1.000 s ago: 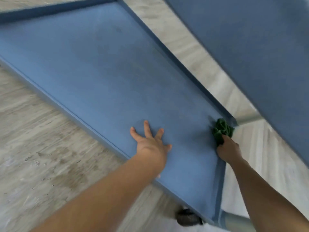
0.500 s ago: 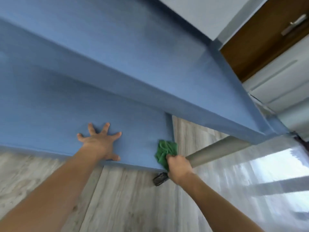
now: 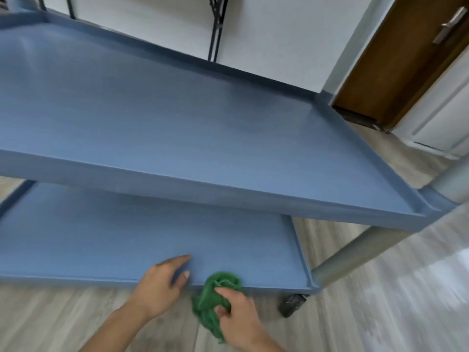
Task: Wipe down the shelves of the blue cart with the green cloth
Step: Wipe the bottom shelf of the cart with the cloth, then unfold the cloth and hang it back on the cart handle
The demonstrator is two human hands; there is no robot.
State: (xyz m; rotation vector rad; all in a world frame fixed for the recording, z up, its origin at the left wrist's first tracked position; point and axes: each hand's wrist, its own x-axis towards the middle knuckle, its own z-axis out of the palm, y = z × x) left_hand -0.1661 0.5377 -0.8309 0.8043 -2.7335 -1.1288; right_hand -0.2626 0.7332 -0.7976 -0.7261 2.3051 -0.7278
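The blue cart fills the view, with an upper shelf point(image 3: 177, 118) and a lower shelf point(image 3: 101, 240) below it. My left hand point(image 3: 160, 288) rests on the front edge of the lower shelf, fingers apart and empty. My right hand point(image 3: 238, 316) grips the bunched green cloth point(image 3: 213, 298), which lies over the front lip of the lower shelf and hangs down in front of it.
Grey cart legs point(image 3: 355, 255) stand at the right, with a black caster wheel point(image 3: 290, 304) under the lower shelf's corner. A brown door point(image 3: 396, 59) and white wall lie behind the cart. Pale wood floor point(image 3: 50, 318) surrounds it.
The view has lifted, so both shelves now show. My right hand has pulled the cloth from the shelf's right corner to its front edge. My left hand has slid back to the front edge.
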